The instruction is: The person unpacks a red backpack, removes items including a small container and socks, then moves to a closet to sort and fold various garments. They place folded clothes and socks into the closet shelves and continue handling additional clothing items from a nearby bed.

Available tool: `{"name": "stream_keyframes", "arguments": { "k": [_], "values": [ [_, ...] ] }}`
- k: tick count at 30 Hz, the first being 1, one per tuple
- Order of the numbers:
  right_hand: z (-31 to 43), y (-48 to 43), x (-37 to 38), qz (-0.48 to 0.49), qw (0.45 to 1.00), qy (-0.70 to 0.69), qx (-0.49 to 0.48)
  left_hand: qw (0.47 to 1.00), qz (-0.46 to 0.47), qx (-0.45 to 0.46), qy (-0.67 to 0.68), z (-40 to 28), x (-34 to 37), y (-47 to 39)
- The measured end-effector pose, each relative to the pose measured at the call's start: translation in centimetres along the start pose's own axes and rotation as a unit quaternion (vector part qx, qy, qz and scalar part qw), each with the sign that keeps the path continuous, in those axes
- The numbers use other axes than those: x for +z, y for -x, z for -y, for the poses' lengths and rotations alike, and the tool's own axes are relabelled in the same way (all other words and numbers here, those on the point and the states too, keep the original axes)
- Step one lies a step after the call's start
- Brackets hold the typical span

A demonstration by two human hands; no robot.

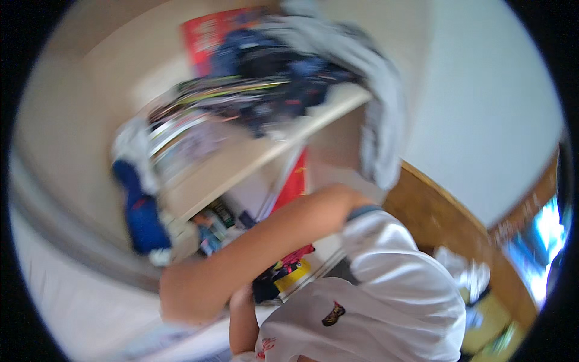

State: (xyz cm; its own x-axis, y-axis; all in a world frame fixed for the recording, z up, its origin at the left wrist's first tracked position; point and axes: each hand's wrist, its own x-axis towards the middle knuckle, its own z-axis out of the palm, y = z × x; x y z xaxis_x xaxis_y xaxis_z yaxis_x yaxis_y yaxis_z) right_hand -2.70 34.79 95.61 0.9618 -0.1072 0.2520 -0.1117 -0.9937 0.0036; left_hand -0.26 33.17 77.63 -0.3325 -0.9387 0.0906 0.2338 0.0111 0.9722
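Neither of my hands can be made out; a bent bare arm crosses the lower middle, and part of another bare arm shows below it, beside a white short-sleeved shirt (384,289). Just past the arms lie a black item (264,289), a yellow item (293,274) and pink-and-black fabric (294,258). Before me is a pale shelf board (235,176) with a blurred heap of dark clothes (271,59) and a stack of books or magazines (181,135). Grey cloth (384,135) hangs over its right end.
Blue-and-white cloth (144,221) hangs at the shelf's left end. A red printed sheet (199,40) stands behind the clothes. Beneath the board are a red strip (291,181) and small packages (217,226). A brown wooden panel (434,203) and white crumpled items (466,271) are at the right.
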Motion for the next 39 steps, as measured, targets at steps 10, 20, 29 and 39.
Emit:
{"name": "stream_keyframes", "arguments": {
  "k": [10,20,29,39],
  "values": [
    [3.1,7.5,2.4,0.173,0.969,-0.012,0.176,0.985,0.131,-0.11,0.011,4.9,5.6,-1.2],
    [1.2,5.8,2.6,0.33,0.931,-0.079,0.136,0.972,0.16,-0.146,0.091,4.8,6.3,-1.6],
    [-0.9,16.1,5.2,-0.32,0.916,0.004,0.242,0.983,0.12,-0.085,0.113,3.2,3.3,-3.7],
    [-1.3,22.7,9.4,-0.648,0.445,-0.508,0.352,0.956,0.242,-0.122,0.11,-0.2,5.1,-3.4]
  ]
}}
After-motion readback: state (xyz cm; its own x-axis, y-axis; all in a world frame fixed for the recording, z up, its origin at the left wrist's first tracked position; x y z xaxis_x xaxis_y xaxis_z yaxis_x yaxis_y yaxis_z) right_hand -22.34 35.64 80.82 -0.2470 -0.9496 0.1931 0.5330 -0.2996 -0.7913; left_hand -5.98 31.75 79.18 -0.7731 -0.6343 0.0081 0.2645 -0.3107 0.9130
